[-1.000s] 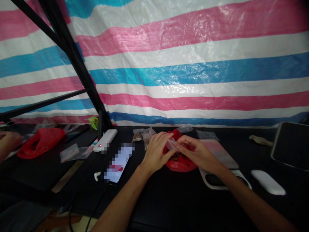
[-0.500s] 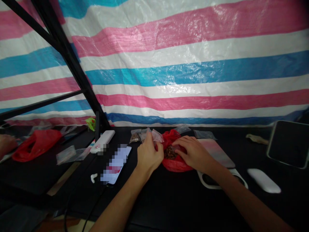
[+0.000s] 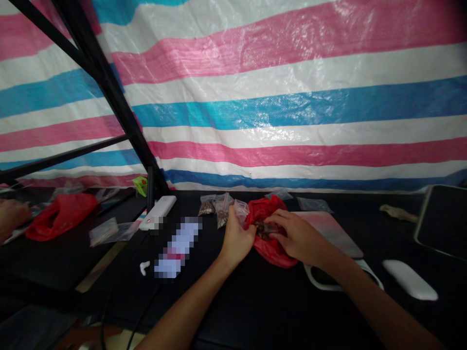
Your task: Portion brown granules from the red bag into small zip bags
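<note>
A red plastic bag (image 3: 279,253) stands open on the black table, with small brown pieces (image 3: 261,230) inside. My left hand (image 3: 237,238) is closed at the bag's left rim, its thumb against the red plastic; the other fingers are partly hidden. Over the bag's mouth, my right hand (image 3: 297,236) pinches a small clear plastic bag (image 3: 270,227) among the brown pieces. Just behind my left hand sit small zip bags of brown pieces, one in the middle (image 3: 222,214) and one at the left (image 3: 207,206). Another clear zip bag (image 3: 241,209) shows beyond my left fingers.
Left of my arm lie a phone (image 3: 177,250), a white earbud (image 3: 144,267) and a white power bank (image 3: 158,213). A pinkish flat case (image 3: 328,233), white mouse-like object (image 3: 409,279) and dark tablet (image 3: 443,221) lie right. Another person's hand (image 3: 12,218) is near a second red bag (image 3: 60,216).
My left hand has shifted right to the red bag's rim, uncovering a filled zip bag behind it. My right fingers have dipped further into the brown pieces. The view has shifted slightly.
</note>
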`<action>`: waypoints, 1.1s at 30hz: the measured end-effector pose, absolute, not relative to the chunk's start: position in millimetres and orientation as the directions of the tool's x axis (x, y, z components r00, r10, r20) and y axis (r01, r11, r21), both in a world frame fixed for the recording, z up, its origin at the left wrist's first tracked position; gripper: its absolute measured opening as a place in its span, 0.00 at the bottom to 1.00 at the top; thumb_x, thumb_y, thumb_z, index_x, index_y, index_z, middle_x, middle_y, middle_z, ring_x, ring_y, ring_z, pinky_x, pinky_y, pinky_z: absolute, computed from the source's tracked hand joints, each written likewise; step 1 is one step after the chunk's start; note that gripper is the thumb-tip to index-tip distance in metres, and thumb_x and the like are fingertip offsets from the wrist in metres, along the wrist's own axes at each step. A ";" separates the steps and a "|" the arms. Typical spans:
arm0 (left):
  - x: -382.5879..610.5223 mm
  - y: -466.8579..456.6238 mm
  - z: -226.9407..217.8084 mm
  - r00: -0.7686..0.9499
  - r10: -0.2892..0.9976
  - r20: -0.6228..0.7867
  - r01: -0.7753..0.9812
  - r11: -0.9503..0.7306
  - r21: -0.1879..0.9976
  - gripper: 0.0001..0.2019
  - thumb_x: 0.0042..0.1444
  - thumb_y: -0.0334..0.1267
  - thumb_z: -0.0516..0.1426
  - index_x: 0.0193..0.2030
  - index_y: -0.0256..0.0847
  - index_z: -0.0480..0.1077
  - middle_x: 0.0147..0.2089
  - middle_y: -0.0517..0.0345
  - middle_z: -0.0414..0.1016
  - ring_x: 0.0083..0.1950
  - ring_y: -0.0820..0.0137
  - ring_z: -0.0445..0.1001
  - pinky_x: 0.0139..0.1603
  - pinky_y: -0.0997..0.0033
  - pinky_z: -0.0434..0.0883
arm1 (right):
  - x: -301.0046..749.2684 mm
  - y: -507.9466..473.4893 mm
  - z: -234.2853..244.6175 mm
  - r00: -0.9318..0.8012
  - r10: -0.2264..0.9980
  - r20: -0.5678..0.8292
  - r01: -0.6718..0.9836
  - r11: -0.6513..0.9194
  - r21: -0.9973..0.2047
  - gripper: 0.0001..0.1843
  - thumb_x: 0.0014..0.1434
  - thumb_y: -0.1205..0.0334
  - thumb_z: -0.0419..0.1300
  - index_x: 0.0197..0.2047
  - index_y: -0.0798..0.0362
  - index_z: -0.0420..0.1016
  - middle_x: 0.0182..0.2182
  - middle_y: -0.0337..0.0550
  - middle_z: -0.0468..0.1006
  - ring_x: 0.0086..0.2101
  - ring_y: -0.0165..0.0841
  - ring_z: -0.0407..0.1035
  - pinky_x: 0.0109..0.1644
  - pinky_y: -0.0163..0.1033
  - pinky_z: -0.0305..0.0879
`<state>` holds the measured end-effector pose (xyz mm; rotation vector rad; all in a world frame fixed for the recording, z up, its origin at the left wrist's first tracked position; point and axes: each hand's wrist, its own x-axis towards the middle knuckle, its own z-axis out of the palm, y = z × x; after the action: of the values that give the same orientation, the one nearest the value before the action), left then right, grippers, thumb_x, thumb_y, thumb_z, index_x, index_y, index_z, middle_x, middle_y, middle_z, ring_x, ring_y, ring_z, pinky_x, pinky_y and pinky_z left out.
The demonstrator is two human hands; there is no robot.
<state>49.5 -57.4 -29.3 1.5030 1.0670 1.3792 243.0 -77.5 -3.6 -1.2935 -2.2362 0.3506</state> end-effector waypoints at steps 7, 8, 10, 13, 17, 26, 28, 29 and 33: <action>53.3 -64.1 -22.8 0.116 0.966 0.232 -0.117 -0.219 0.969 0.20 0.47 0.20 0.56 0.47 0.41 0.64 0.43 0.59 0.74 0.45 0.68 0.75 0.52 0.67 0.71 | 233.2 -77.6 -9.0 -0.347 0.873 0.342 0.717 0.482 -0.503 0.17 0.60 0.75 0.58 0.50 0.52 0.78 0.48 0.48 0.78 0.48 0.41 0.72 0.57 0.48 0.66; 53.3 -64.1 -22.5 0.100 0.970 0.221 -0.118 -0.209 0.971 0.20 0.46 0.21 0.56 0.46 0.41 0.65 0.42 0.59 0.74 0.44 0.69 0.74 0.51 0.68 0.70 | 232.4 -78.5 -8.9 -0.346 0.873 0.345 0.714 0.483 -0.507 0.18 0.60 0.76 0.58 0.51 0.52 0.78 0.48 0.47 0.77 0.48 0.41 0.72 0.57 0.48 0.66; 52.9 -63.2 -22.3 0.080 0.980 0.180 -0.130 -0.169 0.977 0.17 0.46 0.22 0.56 0.44 0.41 0.66 0.39 0.61 0.72 0.40 0.70 0.72 0.46 0.71 0.69 | 231.5 -79.8 -8.3 -0.340 0.876 0.343 0.713 0.478 -0.513 0.18 0.60 0.76 0.58 0.51 0.51 0.77 0.49 0.47 0.77 0.48 0.40 0.73 0.56 0.47 0.66; 51.3 -61.5 -22.3 0.044 0.992 0.115 -0.172 -0.106 0.979 0.13 0.47 0.25 0.57 0.40 0.41 0.66 0.35 0.63 0.70 0.36 0.71 0.69 0.40 0.72 0.67 | 231.2 -79.9 -8.4 -0.313 0.890 0.333 0.718 0.451 -0.530 0.17 0.60 0.74 0.60 0.50 0.51 0.77 0.48 0.46 0.78 0.48 0.41 0.73 0.55 0.48 0.67; 46.4 -62.5 -19.4 0.005 0.989 0.147 -0.143 -0.145 0.979 0.08 0.54 0.32 0.58 0.42 0.41 0.67 0.38 0.60 0.72 0.39 0.68 0.71 0.44 0.69 0.69 | 232.3 -77.3 -11.7 -0.260 0.905 0.337 0.666 0.421 -0.616 0.15 0.59 0.73 0.60 0.48 0.49 0.76 0.46 0.46 0.80 0.48 0.41 0.75 0.56 0.48 0.68; 35.7 -64.8 -14.0 0.155 0.811 0.564 0.624 -0.523 0.581 0.14 0.59 0.29 0.55 0.52 0.42 0.69 0.48 0.49 0.75 0.52 0.56 0.73 0.56 0.53 0.68 | 240.2 -70.5 -9.8 -0.174 0.899 0.402 0.341 0.438 -0.832 0.14 0.62 0.68 0.61 0.51 0.47 0.69 0.48 0.44 0.80 0.49 0.38 0.77 0.58 0.48 0.71; 35.7 -64.5 -16.7 0.204 0.811 0.549 0.647 -0.532 0.546 0.22 0.58 0.29 0.55 0.60 0.42 0.65 0.54 0.47 0.75 0.55 0.54 0.73 0.58 0.50 0.68 | 241.1 -72.0 -5.7 -0.169 0.874 0.456 0.288 0.486 -0.825 0.15 0.63 0.66 0.61 0.53 0.46 0.68 0.50 0.44 0.79 0.51 0.38 0.76 0.59 0.48 0.71; 35.9 -64.7 -17.9 0.229 0.810 0.540 0.656 -0.538 0.529 0.24 0.58 0.30 0.55 0.62 0.42 0.64 0.56 0.46 0.75 0.56 0.53 0.73 0.59 0.49 0.68 | 240.9 -73.3 -3.7 -0.175 0.866 0.468 0.280 0.499 -0.820 0.16 0.64 0.66 0.61 0.54 0.46 0.68 0.50 0.44 0.79 0.51 0.38 0.76 0.59 0.48 0.71; 37.9 -67.2 -18.5 0.319 0.795 0.517 0.681 -0.571 0.458 0.22 0.60 0.38 0.58 0.62 0.43 0.66 0.55 0.46 0.74 0.57 0.52 0.72 0.59 0.48 0.68 | 237.6 -78.0 1.9 -0.219 0.835 0.505 0.375 0.550 -0.746 0.16 0.64 0.66 0.62 0.54 0.46 0.72 0.50 0.45 0.79 0.51 0.40 0.74 0.59 0.49 0.70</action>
<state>37.9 -67.2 -18.5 2.4207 1.3674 1.0892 237.6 -78.0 1.9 -0.9968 -1.8155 0.5943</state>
